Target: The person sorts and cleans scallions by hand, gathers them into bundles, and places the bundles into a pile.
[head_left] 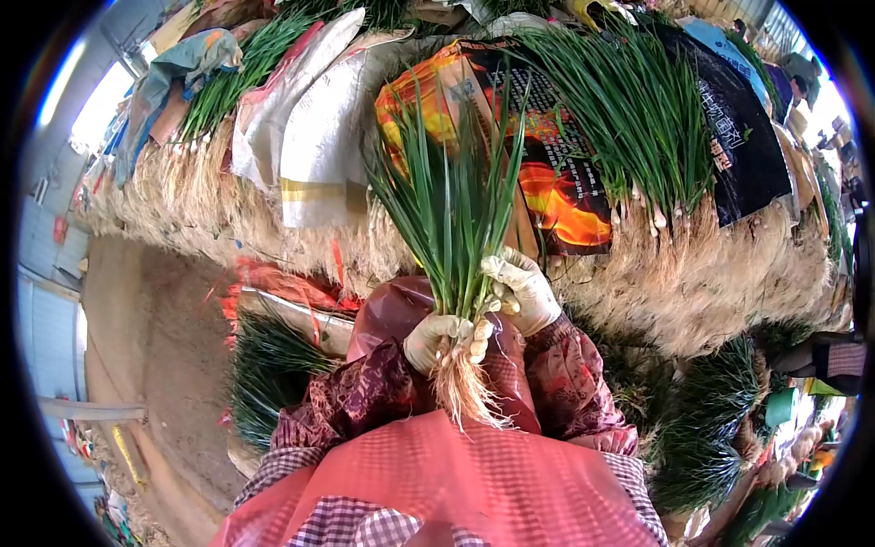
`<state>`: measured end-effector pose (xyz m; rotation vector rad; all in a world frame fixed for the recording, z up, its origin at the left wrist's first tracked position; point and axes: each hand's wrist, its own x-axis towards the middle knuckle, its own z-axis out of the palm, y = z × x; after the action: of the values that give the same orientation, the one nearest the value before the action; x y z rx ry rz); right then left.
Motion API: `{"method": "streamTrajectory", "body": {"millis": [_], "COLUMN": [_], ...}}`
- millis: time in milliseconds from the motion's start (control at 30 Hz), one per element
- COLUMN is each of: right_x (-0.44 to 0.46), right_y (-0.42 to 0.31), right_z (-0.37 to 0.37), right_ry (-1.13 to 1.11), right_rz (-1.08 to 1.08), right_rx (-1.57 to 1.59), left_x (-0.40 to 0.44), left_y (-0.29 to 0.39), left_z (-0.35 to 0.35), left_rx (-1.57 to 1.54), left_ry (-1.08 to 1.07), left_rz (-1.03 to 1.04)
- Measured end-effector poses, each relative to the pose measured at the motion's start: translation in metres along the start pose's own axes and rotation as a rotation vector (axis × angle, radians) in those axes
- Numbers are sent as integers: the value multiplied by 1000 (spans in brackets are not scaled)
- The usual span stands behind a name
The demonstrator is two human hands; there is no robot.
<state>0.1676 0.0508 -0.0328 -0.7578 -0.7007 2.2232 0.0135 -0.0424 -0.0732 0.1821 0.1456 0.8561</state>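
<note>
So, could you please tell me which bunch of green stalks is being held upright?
The central bunch, leaves up and roots dangling: the left hand clasps it near its base, while the other bunches lie heaped.

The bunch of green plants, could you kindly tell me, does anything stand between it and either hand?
Only the pale gloves do: the left hand is closed around the bunch just above its roots, and the right hand appears to touch its stems. Nothing else visible intervenes.

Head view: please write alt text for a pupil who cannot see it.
A gloved left hand holds a bunch of green, long-leaved plants, pale roots hanging below, the gloved right hand at its stems. Beyond, more plants and printed bags lie on a root-fringed heap.
</note>
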Motion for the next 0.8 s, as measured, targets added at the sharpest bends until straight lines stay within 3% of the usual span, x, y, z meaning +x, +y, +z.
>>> {"method": "streamTrajectory", "body": {"millis": [67, 200, 233, 300, 333, 367, 433, 500, 533, 567, 600, 633, 767, 800], "right_x": [-5, -26, -20, -68, -93, -114, -122, -162, -145, -128, -115, -85, -8, -5], "right_y": [-4, -1, 5, -30, -44, -49, -22, 26, 42, 50, 71, 93, 100, 82], "right_z": [3, -9, -24, -50, -67, -79, -86, -179, -187, -192, -218, -227, -209, -189], "right_ry": [72, 232, 145, 421, 361, 283, -310, -488, -256, -14, 262, 373, 306, 280], "right_rz": [26, -208, -763, -277, -32, 223, 1167, 994, 1077, 748, 231, -2, -118, -105], "right_rx": [9, -564, -1023, -1070, -1270, -1455, -1926, -2146, -2121, -2023, -1640, -1641, -1608, -1393], "left_x": [-3, -5, -3, -7, -9, -9, -7, -6, -5, -4, -3, -2, 1, 0], "left_y": [0, -2, -4, -1, 0, 0, 5, 8, 9, 8, 7, 5, 7, 10], "left_z": [-7, 3, 10, 6, 3, 2, -5, 2, 4, 6, 8, 11, 33, 33], "left_rx": [-26, 18, 25, 86, 81, 78, 21, 69, 102, 130, 155, 180, 284, 353], "left_ry": [-30, 35, 64, 53, 68, 82, 5, 105, 116, 146, 177, 204, 364, 447], "left_rz": [32, 95, 102, 103, 123, 151, 140, 149, 177, 185, 195, 211, 190, 162]}}
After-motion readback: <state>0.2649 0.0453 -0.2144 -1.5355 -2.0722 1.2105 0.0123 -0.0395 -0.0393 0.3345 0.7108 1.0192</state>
